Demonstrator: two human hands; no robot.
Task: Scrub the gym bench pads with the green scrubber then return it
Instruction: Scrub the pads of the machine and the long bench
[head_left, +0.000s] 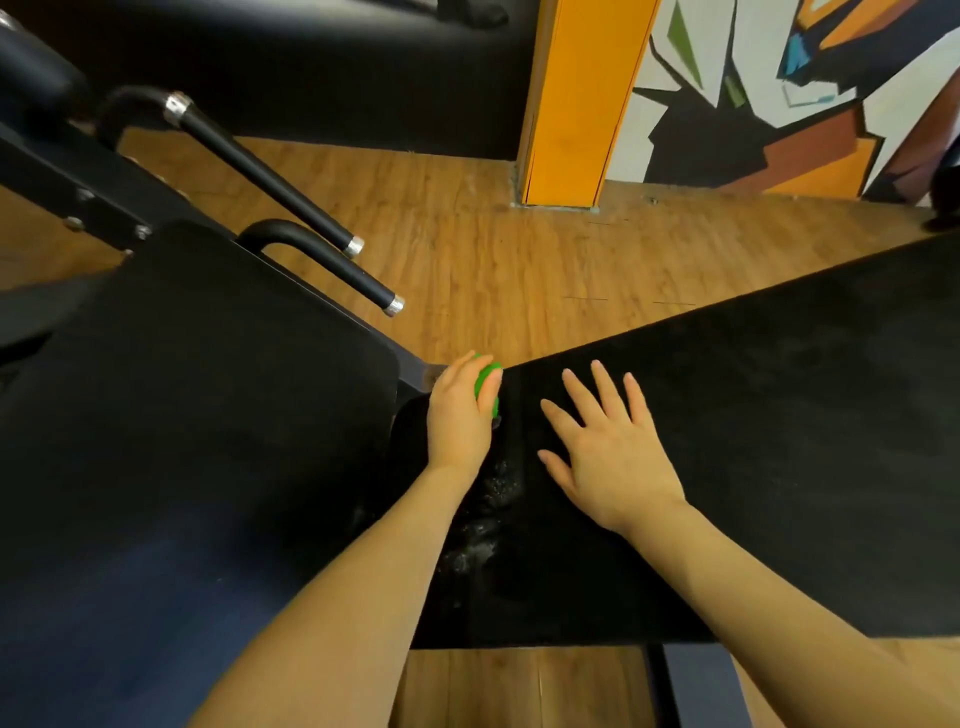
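Note:
Two black gym bench pads fill the lower view: a long back pad (779, 441) running to the right and a seat pad (197, 389) on the left. My left hand (460, 410) grips the green scrubber (487, 387) at the near-left corner of the long pad, close to the gap between the pads. Only a small part of the scrubber shows past my fingers. My right hand (608, 447) lies flat on the long pad with fingers spread, just right of the scrubber. White foam streaks (480, 525) mark the pad below my left hand.
Two black handle bars with chrome tips (374, 291) stick out from the machine frame behind the seat pad. Wood flooring (493, 249) lies beyond, with an orange pillar (576, 104) and a painted wall (779, 88) at the back.

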